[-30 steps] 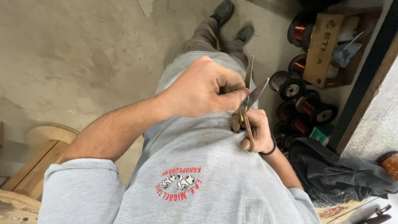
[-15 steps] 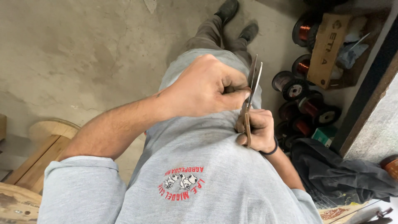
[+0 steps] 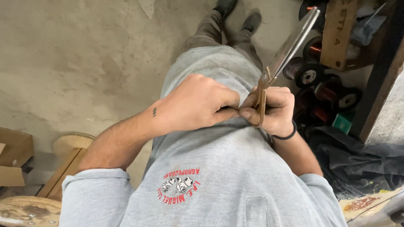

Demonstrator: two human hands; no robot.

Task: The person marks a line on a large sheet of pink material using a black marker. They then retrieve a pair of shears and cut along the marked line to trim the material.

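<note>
Both hands (image 3: 235,107) gripping long, shiny metal scissors (image 3: 286,50).

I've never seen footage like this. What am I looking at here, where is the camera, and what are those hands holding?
There is no machine here: this is a person filmed by a camera worn on their own head, looking straight down. That is why you see their grey shirt, trousers and black shoes above a concrete floor.

The right hand grips the brown handles of a pair of scissors, whose long metal blades point up and away. The left hand meets it at the handles, fingers pinched together; whatever it pinches is too small to make out.

To the right lie spools of copper wire, and beside them a dark cloth. Wooden reels sit at the lower left.
</note>
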